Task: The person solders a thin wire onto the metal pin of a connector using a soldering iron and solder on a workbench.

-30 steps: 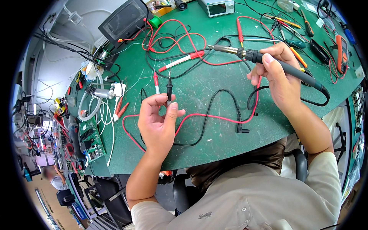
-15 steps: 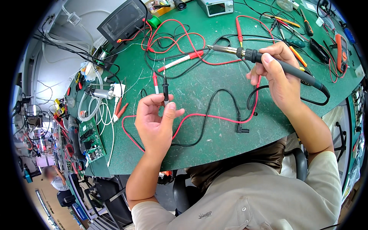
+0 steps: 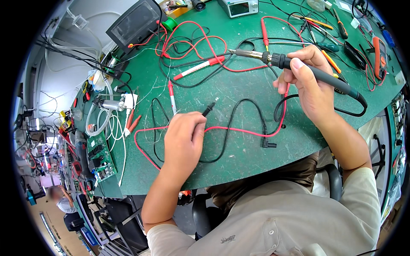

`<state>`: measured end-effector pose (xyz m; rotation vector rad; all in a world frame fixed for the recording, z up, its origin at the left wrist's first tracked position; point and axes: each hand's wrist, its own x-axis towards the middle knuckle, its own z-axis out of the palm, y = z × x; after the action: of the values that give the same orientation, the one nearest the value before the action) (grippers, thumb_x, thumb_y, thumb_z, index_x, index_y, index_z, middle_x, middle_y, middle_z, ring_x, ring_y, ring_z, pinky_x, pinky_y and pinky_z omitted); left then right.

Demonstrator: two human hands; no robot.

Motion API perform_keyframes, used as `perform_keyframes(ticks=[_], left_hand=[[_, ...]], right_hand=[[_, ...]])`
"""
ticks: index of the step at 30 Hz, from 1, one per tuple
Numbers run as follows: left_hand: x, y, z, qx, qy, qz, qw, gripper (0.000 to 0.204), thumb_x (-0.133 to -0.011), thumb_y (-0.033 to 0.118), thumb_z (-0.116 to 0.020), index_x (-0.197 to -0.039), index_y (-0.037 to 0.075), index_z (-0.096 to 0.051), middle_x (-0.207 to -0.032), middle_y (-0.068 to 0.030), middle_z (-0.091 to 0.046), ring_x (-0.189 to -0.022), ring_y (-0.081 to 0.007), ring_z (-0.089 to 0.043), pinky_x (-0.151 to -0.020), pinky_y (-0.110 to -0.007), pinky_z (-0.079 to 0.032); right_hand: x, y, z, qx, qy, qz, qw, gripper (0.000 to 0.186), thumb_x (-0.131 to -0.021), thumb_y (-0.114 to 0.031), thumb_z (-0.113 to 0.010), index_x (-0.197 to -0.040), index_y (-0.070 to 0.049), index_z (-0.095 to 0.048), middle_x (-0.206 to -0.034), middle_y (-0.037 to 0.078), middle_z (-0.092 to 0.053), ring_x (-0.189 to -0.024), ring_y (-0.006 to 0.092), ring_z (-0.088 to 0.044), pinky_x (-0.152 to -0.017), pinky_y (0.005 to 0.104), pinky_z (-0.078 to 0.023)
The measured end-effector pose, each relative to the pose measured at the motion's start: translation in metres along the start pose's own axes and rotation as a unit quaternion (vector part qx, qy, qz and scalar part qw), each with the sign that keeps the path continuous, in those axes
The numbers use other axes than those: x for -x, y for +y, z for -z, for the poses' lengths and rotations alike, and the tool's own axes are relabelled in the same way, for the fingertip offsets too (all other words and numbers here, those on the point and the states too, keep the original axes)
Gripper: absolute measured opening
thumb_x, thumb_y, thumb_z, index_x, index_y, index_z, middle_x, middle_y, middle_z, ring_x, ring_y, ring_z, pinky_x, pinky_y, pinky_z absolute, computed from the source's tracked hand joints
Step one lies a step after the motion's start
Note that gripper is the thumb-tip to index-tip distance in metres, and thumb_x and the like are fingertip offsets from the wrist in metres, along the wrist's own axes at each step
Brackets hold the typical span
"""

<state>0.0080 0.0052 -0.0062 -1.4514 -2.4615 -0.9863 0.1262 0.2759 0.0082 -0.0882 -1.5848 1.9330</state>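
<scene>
Closed fingers of my left hand (image 3: 183,145) grip a black test probe (image 3: 209,107), angled up to the right, low over the mat. Beside it, a red-and-white probe (image 3: 171,96) stands out just above my knuckles, with thin wires nearby. My right hand (image 3: 309,85) is wrapped round a soldering iron (image 3: 331,80), whose metal tip points left over the mat. Red and black test leads (image 3: 239,128) loop across the green mat (image 3: 252,170) beneath both hands. A red-capped white marker (image 3: 198,68) lies farther back.
A dark screen (image 3: 130,25) and small instrument (image 3: 239,6) stand at the back. Tools and an orange meter (image 3: 378,57) lie right. A circuit board (image 3: 98,158), white cables and a metal cylinder (image 3: 111,103) are left. Another person (image 3: 64,198) is at lower far left.
My left hand has turned over to back-up, tilting the black probe from upright to pointing up-right. The red-and-white probe stays near its earlier place. My right hand barely moved.
</scene>
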Motion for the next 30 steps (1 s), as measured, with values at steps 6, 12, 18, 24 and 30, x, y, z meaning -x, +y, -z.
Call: perform_keyframes(ticks=[6,12,18,24,30], left_hand=[[0.002,0.005,0.000,-0.104,-0.040,-0.055,0.992,0.018,-0.080,-0.004,-0.070,-0.096,0.001,-0.063,-0.102,-0.0153,-0.067,-0.092,-0.0327,-0.063,-0.080,-0.040,-0.052],[0.001,0.007,0.017,-0.069,0.030,-0.013,0.997,0.019,-0.082,0.002,-0.072,-0.100,0.003,-0.064,-0.099,-0.0121,-0.067,-0.087,-0.0273,-0.063,-0.076,-0.036,-0.050],[-0.004,-0.018,0.051,-0.161,0.007,0.021,0.987,0.019,-0.087,0.007,-0.071,-0.104,0.001,-0.066,-0.093,-0.0109,-0.068,-0.078,-0.0241,-0.062,-0.071,-0.035,-0.049],[0.000,-0.021,0.053,-0.165,-0.039,0.079,0.982,0.011,-0.089,0.005,-0.068,-0.098,0.000,-0.067,-0.084,-0.0115,-0.067,-0.074,-0.0254,-0.063,-0.074,-0.037,-0.050],[-0.008,-0.005,0.046,-0.054,0.027,0.099,0.993,0.005,-0.092,0.003,-0.066,-0.093,-0.002,-0.066,-0.081,-0.0098,-0.064,-0.068,-0.0195,-0.061,-0.063,-0.030,-0.049]], right_hand=[[0.001,-0.001,0.000,0.010,0.003,-0.008,1.000,0.017,-0.098,-0.015,-0.061,-0.102,-0.001,-0.054,-0.075,0.011,-0.064,-0.063,0.0192,-0.066,-0.066,0.0336,-0.056],[0.001,0.002,0.000,0.010,0.002,-0.010,1.000,0.018,-0.099,-0.016,-0.061,-0.103,-0.001,-0.054,-0.075,0.010,-0.063,-0.062,0.0196,-0.066,-0.067,0.0360,-0.057],[0.001,0.001,0.001,0.019,-0.001,-0.005,1.000,0.018,-0.099,-0.017,-0.060,-0.103,-0.001,-0.054,-0.074,0.010,-0.062,-0.062,0.0192,-0.066,-0.067,0.0359,-0.057],[0.001,-0.001,-0.002,0.018,-0.004,-0.007,1.000,0.017,-0.099,-0.017,-0.061,-0.103,-0.001,-0.054,-0.074,0.010,-0.063,-0.062,0.0185,-0.066,-0.066,0.0333,-0.056],[0.002,0.000,0.002,0.033,-0.009,-0.009,0.999,0.018,-0.098,-0.017,-0.062,-0.101,-0.001,-0.055,-0.074,0.008,-0.063,-0.062,0.0171,-0.066,-0.065,0.0304,-0.055]])
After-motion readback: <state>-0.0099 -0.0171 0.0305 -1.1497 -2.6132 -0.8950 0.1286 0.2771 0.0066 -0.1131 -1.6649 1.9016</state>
